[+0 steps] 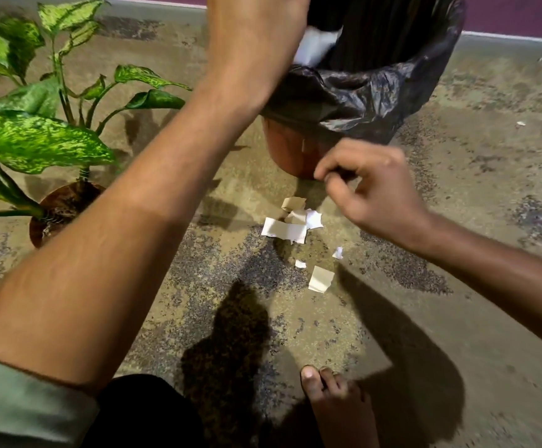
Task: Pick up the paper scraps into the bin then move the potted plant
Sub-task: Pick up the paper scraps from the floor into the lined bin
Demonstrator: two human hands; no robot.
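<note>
A brown bin (290, 150) lined with a black plastic bag (373, 88) stands at the top middle. My left hand (256, 30) reaches over its rim, and white paper (315, 46) shows under its fingers inside the bag; the fingers themselves are hidden. My right hand (373, 189) hovers in front of the bin with fingers curled and nothing visible in them. A pile of paper scraps (292, 223) lies on the floor just left of and below it, with smaller scraps (320, 279) nearer me. The potted plant (37, 124) stands at the left in a brown pot (59, 208).
The floor is mottled concrete (457, 221). A purple wall (515, 14) runs along the back. My bare foot (337, 409) rests at the bottom middle, close to the nearest scraps. Tiny white bits (521, 123) lie at the far right.
</note>
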